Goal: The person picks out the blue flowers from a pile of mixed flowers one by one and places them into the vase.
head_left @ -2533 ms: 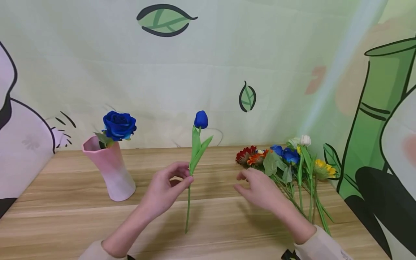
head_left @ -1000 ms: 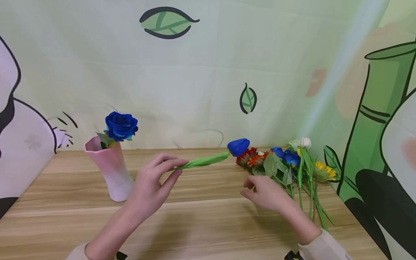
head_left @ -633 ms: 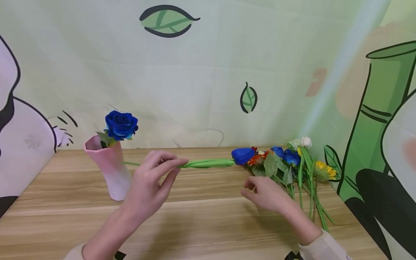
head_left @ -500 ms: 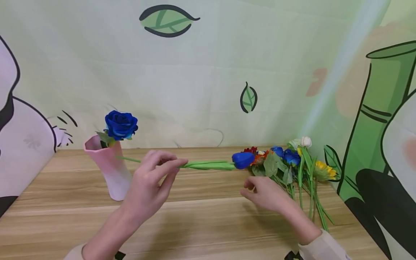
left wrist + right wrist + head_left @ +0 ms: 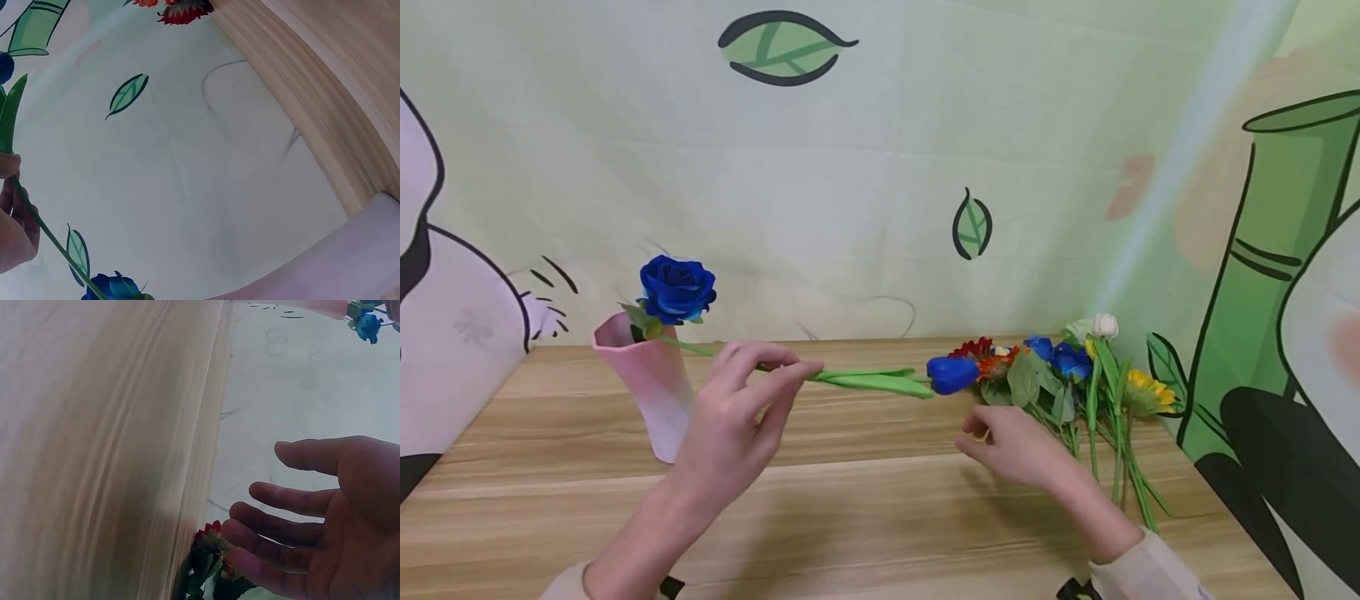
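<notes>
My left hand pinches the green stem of a blue tulip between thumb and fingers. The tulip lies nearly level, its bloom pointing right and its stem end reaching left toward the vase. In the left wrist view the tulip stem crosses in front of a blue rose. The pink-and-white vase stands at the left, holding one blue rose. My right hand hovers beside the flower pile with nothing in it; in the right wrist view its fingers are spread and loosely bent.
A pile of flowers lies at the right of the wooden table: red and orange blooms, blue ones, a white tulip and a yellow sunflower. A printed cloth backdrop rises behind the table's back edge.
My left hand has turned the tulip from upright to nearly level, bloom to the right. Lately it has shifted slightly left, and the stem end has risen toward the vase rim. The right hand barely moved.
</notes>
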`<state>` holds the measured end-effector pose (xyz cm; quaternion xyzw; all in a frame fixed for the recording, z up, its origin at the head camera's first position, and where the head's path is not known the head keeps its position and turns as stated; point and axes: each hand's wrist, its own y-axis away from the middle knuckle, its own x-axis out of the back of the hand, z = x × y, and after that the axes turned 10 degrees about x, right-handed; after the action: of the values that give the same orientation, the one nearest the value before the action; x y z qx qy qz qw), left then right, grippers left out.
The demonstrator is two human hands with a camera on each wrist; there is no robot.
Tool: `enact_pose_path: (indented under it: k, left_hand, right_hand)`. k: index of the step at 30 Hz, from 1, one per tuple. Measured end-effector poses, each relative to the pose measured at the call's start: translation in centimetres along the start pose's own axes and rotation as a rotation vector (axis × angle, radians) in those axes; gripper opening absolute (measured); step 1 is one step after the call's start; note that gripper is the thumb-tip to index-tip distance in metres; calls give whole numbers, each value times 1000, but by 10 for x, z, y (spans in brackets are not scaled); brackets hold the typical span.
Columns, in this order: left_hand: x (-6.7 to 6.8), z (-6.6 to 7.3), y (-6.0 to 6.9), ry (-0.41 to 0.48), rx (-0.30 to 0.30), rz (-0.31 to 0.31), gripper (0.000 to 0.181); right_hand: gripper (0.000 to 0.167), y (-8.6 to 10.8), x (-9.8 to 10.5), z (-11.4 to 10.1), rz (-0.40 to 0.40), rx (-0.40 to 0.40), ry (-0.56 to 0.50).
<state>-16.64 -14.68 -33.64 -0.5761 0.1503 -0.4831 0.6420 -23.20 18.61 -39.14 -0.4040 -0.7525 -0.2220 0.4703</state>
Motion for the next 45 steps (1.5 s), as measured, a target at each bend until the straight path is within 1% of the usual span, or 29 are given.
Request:
enact_pose_path:
  k: [1,4,5,8,9,11,13,15,18,19,23,27,30,32,34,41,45]
  left_hand:
    - [1,-1,0,2,-1,5,31]
    - [2,-2,-2,-7,3,22,17]
    - [3,-3,-3,-13,4,30,17]
    - [6,-3,-5,-35,6,56,27]
    - [8,-4,-7,-41,8,64,27]
    - [10,-4,-9,-50,10,82,24]
    - [13,-4,-11,-46,18,96,16]
    - [15,-4,-14,-44,29,113,16]
    - [19,-4,-17,-44,54,135,28]
    - [20,-4,-18,-50,63,146,29]
    - [26,-6,-24,-56,102,186,28]
    - [32,-8,-29,-30,147,217,27]
    - [36,-11,-31,-24,191,223,27]
    - [38,-13,-30,-36,216,218,27]
    - [40,-16,-30,-44,236,214,27]
    - [45,-26,-27,-54,301,236,28]
    - [47,-30,-24,-50,341,226,28]
  right_hand:
    - [26,0,0,0,0,-1,-1]
    - [27,0,0,1,3,2,0]
    - [28,0,0,1,4,4,1]
    - [27,0,0,2,8,9,1]
    - [26,0,0,2,9,9,0]
    - [26,0,0,3,11,8,-3]
    - [25,0,-1,3,12,6,-2]
    - [25,0,-1,4,13,2,-1]
    - [25,1,-1,4,14,0,1]
    - [25,1,-1,4,14,-1,1]
    - [26,1,-1,4,17,3,0]
    - [26,2,-1,4,17,5,-4]
    - [26,2,0,4,19,1,-5]
    - [26,2,-1,4,20,0,-5]
    - [27,3,-1,4,20,0,-5]
    - [27,1,-3,5,18,-7,-5]
    - [27,1,-3,5,14,-14,-9]
